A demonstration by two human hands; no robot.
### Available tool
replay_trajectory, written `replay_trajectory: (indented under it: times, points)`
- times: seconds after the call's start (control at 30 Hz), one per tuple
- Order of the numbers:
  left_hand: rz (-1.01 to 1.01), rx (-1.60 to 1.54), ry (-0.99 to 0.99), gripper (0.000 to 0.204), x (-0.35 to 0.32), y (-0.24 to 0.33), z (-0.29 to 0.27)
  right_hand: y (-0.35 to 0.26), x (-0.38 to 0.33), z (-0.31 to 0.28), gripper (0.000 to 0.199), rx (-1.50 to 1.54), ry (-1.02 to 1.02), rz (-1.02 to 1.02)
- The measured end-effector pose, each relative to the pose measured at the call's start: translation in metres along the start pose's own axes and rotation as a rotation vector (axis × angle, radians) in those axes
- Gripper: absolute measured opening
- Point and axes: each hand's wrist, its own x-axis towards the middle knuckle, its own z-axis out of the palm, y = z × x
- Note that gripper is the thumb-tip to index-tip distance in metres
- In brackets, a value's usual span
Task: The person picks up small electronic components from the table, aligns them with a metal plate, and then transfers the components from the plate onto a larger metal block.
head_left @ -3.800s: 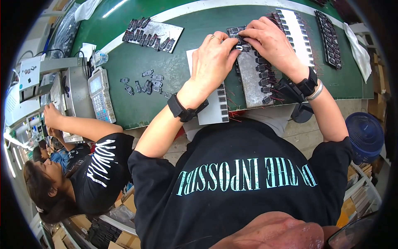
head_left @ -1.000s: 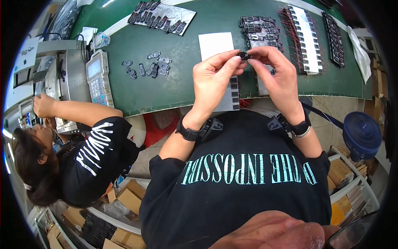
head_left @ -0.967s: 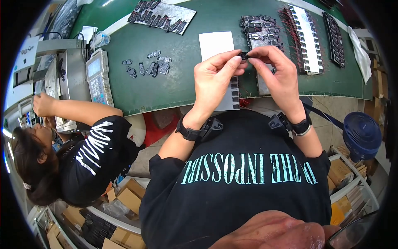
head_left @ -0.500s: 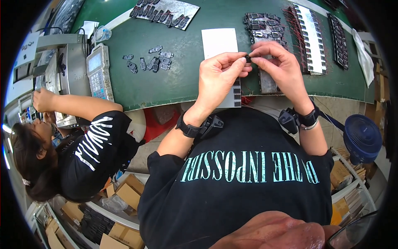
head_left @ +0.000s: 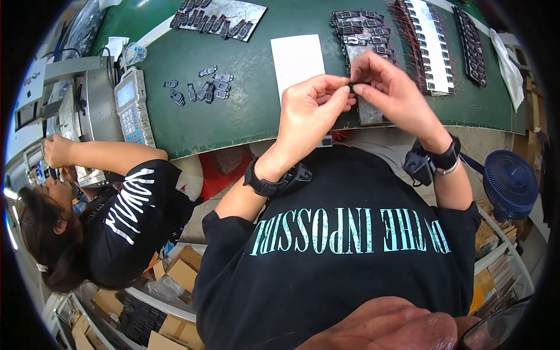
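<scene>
Since earliest frame, left hand and right hand moved off black rectangular modules toward front edge of green worktop. Both pinch small black part, mostly hidden, seen at left edge of rectangular grey metal plate bearing modules.

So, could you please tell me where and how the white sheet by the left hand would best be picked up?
I'd pinch the white sheet by its far left corner, coming from the left: it looks flat, that side borders green tabletop, and its far half lies uncovered, whereas the left hand hides much of the near half.
</scene>
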Motion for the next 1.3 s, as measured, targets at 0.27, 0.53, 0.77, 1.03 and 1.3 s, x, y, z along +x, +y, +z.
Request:
replay_trajectory:
  times: [0.27,0.53,0.77,1.03,1.3]
  points:
    - [-0.099,0.080,-0.062,0.012,0.033,0.014,-0.001,-0.023,-0.022,-0.008,0.035,-0.340,0.188,-0.023]
    - [0.016,0.569,0.039,0.010,0.076,0.004,0.004,0.001,-0.007,-0.055,0.025,-1.005,0.393,-0.301]
    - [0.710,1.145,0.033,0.020,0.074,0.008,0.007,0.017,0.004,-0.060,0.031,-1.076,0.315,-0.418]
    - [0.822,1.279,-0.010,0.033,0.075,-0.001,0.004,0.017,0.003,-0.059,0.032,-1.044,0.303,-0.413]
    - [0.795,1.231,-0.049,0.030,0.075,0.001,-0.001,0.016,0.002,-0.062,0.032,-1.040,0.275,-0.403]
